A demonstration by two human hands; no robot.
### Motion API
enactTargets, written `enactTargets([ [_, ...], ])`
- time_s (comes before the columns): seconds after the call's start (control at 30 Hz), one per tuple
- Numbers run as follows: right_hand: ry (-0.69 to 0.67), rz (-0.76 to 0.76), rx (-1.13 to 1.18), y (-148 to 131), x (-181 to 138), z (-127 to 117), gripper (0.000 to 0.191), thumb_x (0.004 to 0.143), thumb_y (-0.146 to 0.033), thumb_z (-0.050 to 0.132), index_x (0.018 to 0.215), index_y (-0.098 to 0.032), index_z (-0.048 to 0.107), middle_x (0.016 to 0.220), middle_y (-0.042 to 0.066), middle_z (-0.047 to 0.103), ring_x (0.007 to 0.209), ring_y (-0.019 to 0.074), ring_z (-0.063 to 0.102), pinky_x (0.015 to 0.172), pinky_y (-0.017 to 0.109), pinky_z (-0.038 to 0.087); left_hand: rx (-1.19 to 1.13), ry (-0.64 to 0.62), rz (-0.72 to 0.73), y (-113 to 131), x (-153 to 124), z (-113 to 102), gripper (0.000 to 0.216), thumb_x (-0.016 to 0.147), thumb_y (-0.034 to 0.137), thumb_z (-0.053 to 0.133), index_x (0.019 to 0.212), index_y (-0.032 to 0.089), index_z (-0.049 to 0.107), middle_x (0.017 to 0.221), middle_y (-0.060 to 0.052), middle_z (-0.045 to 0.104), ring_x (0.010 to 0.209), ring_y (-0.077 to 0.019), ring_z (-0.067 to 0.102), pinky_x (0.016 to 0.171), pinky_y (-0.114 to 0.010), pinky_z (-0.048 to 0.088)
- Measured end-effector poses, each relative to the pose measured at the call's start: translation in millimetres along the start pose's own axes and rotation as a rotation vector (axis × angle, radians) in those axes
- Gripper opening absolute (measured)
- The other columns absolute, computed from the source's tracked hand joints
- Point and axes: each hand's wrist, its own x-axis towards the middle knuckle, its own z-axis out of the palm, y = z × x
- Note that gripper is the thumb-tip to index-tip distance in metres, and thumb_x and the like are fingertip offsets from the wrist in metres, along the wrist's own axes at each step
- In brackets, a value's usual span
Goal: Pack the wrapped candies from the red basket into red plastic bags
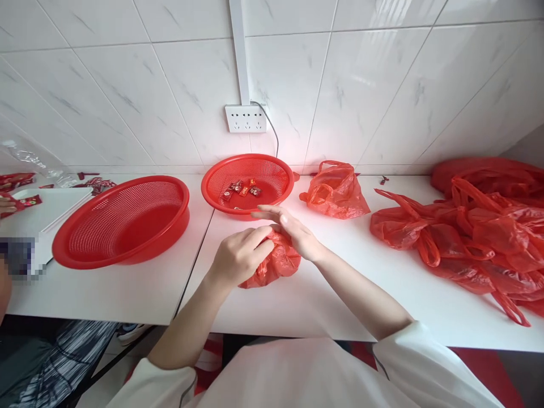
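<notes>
A red plastic bag (278,263) sits bunched on the white table in front of me. My left hand (242,255) is closed around the gathered top of the bag, at its left side. Fingers stretched out flat, my right hand (293,229) lies against the upper right of the same bag. What the bag contains is hidden by the red film. Just beyond my hands stands a red perforated basket (208,184), with several small wrapped packets (243,191) on its bottom.
Left of me a larger red basket (174,226) stands beside a white tray (63,201), near a co-worker's hand (6,204). A tied red bag (338,192) stands at the back, and a heap of red bags (480,238) covers the right. A power socket (246,119) is on the tiled wall.
</notes>
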Motion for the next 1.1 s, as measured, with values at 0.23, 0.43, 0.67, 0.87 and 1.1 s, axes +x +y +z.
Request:
enactTargets([
  [0.23, 0.078, 0.053, 0.019, 17, -1, -13, 0.025, 0.084, -0.04, 0.066, 0.097, -0.018, 0.067, 0.095, 0.005, 0.069, 0.088, 0.0173, 0.065, 0.085, 0.035, 0.051, -0.497, 0.101, -0.206, -3, -13, 13, 0.023, 0.084, 0.013, 0.059, 0.104, 0.024, 0.066, 0.122, -0.008, 0.061, 0.11, -0.0218, 0.061, 0.091, -0.035, 0.053],
  [0.43, 0.276, 0.006, 0.004, 9, -5, -29, 0.02, 0.077, -0.034, 0.074, 0.089, -0.02, 0.065, 0.081, 0.0, 0.063, 0.075, 0.0115, 0.06, 0.077, 0.029, 0.052, -0.531, 0.164, -0.335, -5, -16, 17, 0.028, 0.082, 0.011, 0.064, 0.105, 0.026, 0.068, 0.104, -0.004, 0.068, 0.095, -0.0172, 0.066, 0.086, -0.032, 0.054],
  [0.67, 0.177, 0.04, -0.007, 4, -14, -27, 0.047, 0.068, -0.03, 0.081, 0.107, -0.023, 0.056, 0.11, 0.004, 0.059, 0.078, 0.0106, 0.059, 0.069, 0.027, 0.054, -0.362, 0.169, -0.388, 6, -14, 31, 0.025, 0.081, 0.011, 0.059, 0.101, 0.024, 0.064, 0.087, -0.002, 0.071, 0.074, -0.0139, 0.066, 0.07, -0.026, 0.051],
  [0.87, -0.035, 0.219, -0.027, 1, -20, -23, 0.043, 0.086, -0.041, 0.063, 0.122, -0.022, 0.05, 0.091, 0.002, 0.063, 0.062, 0.0092, 0.056, 0.049, 0.021, 0.041, -0.266, 0.369, -0.512, 14, -14, 41, 0.025, 0.074, 0.005, 0.059, 0.091, 0.023, 0.06, 0.076, 0.002, 0.067, 0.062, -0.0115, 0.06, 0.061, -0.023, 0.048],
  [1.1, 0.336, 0.044, -0.201, 3, -14, -34, 0.027, 0.087, -0.044, 0.059, 0.082, -0.018, 0.068, 0.081, 0.002, 0.066, 0.068, 0.011, 0.054, 0.061, 0.025, 0.044, -0.458, 0.093, -0.382, 6, -11, 22, 0.023, 0.076, 0.007, 0.056, 0.09, 0.023, 0.064, 0.084, -0.001, 0.07, 0.074, -0.0147, 0.064, 0.07, -0.026, 0.051],
])
